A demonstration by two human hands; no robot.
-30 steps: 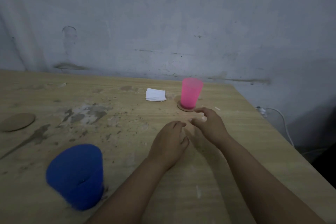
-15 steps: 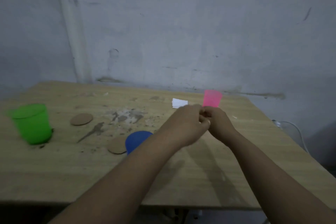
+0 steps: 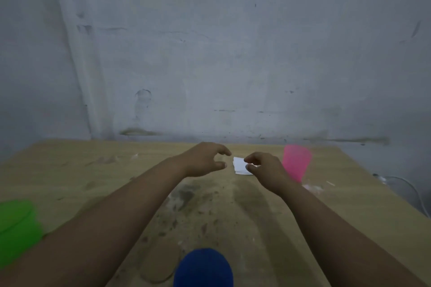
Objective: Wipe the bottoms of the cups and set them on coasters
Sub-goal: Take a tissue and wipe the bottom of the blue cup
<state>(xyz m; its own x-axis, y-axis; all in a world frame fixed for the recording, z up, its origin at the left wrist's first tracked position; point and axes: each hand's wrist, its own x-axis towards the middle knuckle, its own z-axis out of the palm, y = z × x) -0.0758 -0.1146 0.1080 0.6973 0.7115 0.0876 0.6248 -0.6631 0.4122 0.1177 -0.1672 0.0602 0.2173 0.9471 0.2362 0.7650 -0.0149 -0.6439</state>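
Note:
A folded white cloth [image 3: 239, 165] lies on the wooden table [image 3: 349, 193] near the back wall. My left hand [image 3: 205, 158] hovers just left of it, fingers curled apart and holding nothing. My right hand [image 3: 263, 166] is over the cloth's right edge, fingers apart; whether it touches the cloth is unclear. A pink cup [image 3: 296, 162] stands behind my right hand; its base is hidden. A blue cup [image 3: 203, 268] stands upside down at the near edge, beside a round brown coaster [image 3: 158, 263]. A green cup [image 3: 16, 230] stands at the left.
The table top carries dark dirt stains [image 3: 186, 196] in its middle. A grey wall rises right behind the table. A white cable [image 3: 401, 184] hangs off the table's right side.
Both hands have parted and reached forward to the white cloth; half a second ago they were pressed together in mid-air. The view has swung, bringing the blue cup to the bottom edge.

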